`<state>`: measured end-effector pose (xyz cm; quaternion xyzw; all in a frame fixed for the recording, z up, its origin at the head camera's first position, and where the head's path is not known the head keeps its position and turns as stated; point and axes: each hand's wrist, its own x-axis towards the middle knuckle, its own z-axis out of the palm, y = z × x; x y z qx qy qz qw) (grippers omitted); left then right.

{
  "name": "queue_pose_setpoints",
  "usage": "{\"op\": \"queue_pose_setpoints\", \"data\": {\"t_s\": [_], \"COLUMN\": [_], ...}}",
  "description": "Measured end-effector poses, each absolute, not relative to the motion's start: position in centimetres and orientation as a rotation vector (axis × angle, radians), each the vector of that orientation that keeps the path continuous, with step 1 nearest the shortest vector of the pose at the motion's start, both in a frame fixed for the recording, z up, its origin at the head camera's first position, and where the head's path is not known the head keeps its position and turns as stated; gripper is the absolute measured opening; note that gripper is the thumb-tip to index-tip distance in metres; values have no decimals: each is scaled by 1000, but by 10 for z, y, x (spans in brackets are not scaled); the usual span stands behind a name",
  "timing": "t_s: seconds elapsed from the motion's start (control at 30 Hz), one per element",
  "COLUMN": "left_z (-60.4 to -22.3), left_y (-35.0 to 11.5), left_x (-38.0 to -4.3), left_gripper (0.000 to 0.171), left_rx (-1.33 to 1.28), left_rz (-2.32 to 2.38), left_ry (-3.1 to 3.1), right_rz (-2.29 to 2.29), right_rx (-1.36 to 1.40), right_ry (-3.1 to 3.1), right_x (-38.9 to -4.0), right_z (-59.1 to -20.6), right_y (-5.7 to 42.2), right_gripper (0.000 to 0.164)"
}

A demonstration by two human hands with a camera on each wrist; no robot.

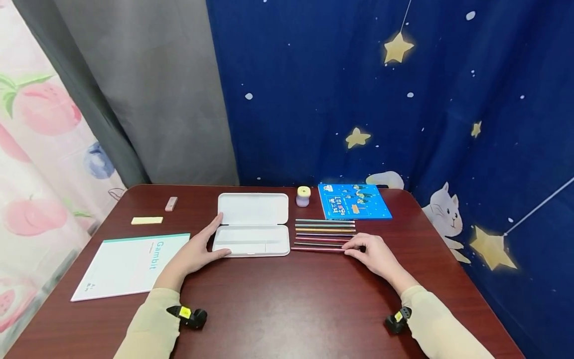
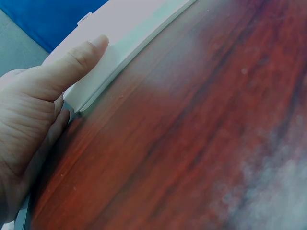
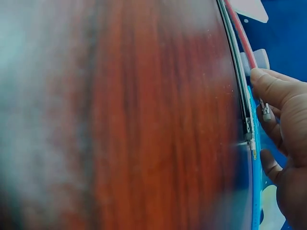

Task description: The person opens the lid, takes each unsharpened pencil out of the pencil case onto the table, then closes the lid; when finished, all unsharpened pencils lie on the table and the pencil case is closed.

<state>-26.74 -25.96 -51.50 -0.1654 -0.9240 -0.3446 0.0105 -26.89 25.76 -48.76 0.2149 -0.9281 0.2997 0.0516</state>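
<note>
A white pencil case (image 1: 252, 240) lies unfolded on the table, its lid leaning back and its tray bare. My left hand (image 1: 197, 252) holds the case's left side, thumb over the front rim; in the left wrist view the thumb (image 2: 79, 62) lies on the white edge and the other fingers are partly hidden. With thumb and fingertips, my right hand (image 1: 369, 253) pinches a pinkish-red pencil (image 1: 318, 249), the nearest of a row of several pencils (image 1: 325, 230). The right wrist view shows this red pencil (image 3: 242, 36) raised beside a dark one (image 3: 235, 57).
Behind the pencils are a blue book (image 1: 354, 202) and a small yellow-topped jar-like item (image 1: 303, 196). At left lie a white notebook (image 1: 130, 267), a pale yellow strip (image 1: 147, 220) and a pinkish eraser-like block (image 1: 171, 204). Curtains hang beyond the table's far edge.
</note>
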Motion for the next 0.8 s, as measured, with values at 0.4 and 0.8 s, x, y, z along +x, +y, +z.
{"op": "queue_pose_setpoints", "data": {"t_s": [0.4, 0.8], "left_z": [-517, -515], "left_y": [-263, -259], "left_x": [-266, -268], "left_gripper": [110, 110], "left_rx": [-515, -529], "left_rz": [-1070, -1078], "left_ry": [-2876, -2877], "right_rz": [778, 647], "right_rx": [735, 733], "right_ry": [-2827, -2806], "right_x": [-270, -267], "right_z": [-489, -490], "right_y": [258, 259], "right_gripper": [15, 19]}}
